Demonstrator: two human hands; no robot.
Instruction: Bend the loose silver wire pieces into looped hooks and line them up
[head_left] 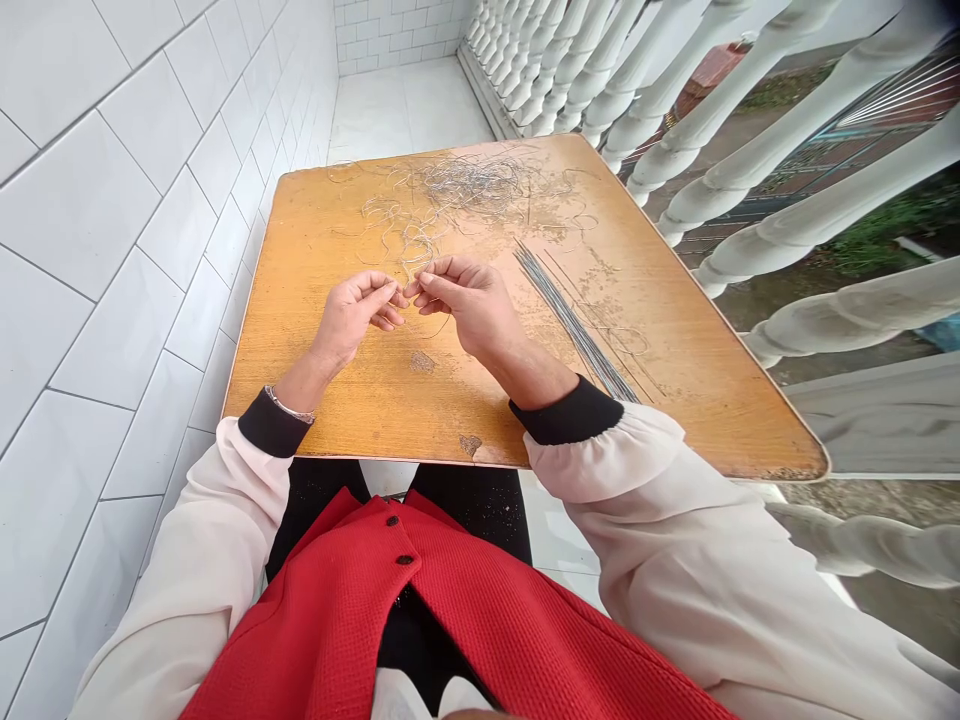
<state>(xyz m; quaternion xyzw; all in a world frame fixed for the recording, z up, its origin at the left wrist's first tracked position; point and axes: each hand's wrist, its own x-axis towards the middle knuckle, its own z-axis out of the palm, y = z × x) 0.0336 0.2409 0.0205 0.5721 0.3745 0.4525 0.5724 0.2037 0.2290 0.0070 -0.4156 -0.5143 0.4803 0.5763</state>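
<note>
Your left hand (351,318) and right hand (466,305) are held low over the middle of the wooden tabletop (300,370), fingertips almost meeting. Left thumb and first finger (388,296) are pinched nearly shut, and the right fingers (429,284) are curled in toward them, only partly closed. Looks like you've got a fine strand of wire btwn them, but it's too thin to be sure from here, so can't say for certain what either hand has hold of.

A thin dark wire (439,328) curves just below your right fingers. The tangled wire pile (472,185) sits at the far end of the table, w/ loose curls trailing down almost to your fingertips. A bundle of straight wires (570,320) lies on the right, at an angle, its near end close by your right cuff (570,410).

Keep the pinch right at the pads, not deep in the fingers – you'll feel a strand this fine better there. Keep your wrists low and steady, and go gently w/ the wire – thin stuff like this kinks easily. Watch that your right sleeve doesn't drag the straight bundle out of line
</note>
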